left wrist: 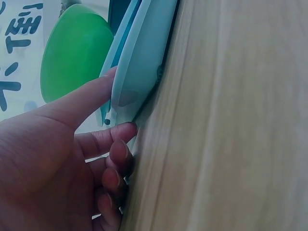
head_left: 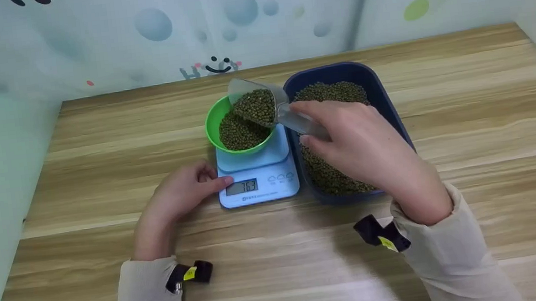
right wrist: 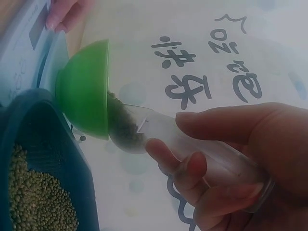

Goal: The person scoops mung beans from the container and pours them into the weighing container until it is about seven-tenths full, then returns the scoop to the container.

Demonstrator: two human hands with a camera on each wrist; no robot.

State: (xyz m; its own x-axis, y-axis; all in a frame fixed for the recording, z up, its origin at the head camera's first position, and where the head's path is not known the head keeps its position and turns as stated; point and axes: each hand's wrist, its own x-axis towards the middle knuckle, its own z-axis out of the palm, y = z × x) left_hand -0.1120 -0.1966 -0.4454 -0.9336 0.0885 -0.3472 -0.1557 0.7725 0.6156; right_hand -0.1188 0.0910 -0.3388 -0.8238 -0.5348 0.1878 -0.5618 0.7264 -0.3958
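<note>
My right hand (head_left: 359, 135) grips the handle of a clear plastic scoop (right wrist: 168, 137) loaded with green mung beans (head_left: 255, 106). The scoop tilts over the rim of a green bowl (head_left: 212, 126), which holds a heap of the same beans. Under the bowl is a pale blue kitchen scale (head_left: 272, 185), its display reading 76.3. At the scale's left edge is my left hand (head_left: 184, 188), thumb on the top by the display and fingers bent against the side. In the left wrist view the thumb (left wrist: 91, 96) lies on the scale's edge, one fingertip low beside it.
A dark blue tub (head_left: 393, 116) of mung beans stands right beside the scale, partly under my right hand. A printed curtain-like backdrop (head_left: 283, 22) rises along the far edge of the wooden table (head_left: 270, 261). Each sleeve has a small black camera mount (head_left: 188, 274).
</note>
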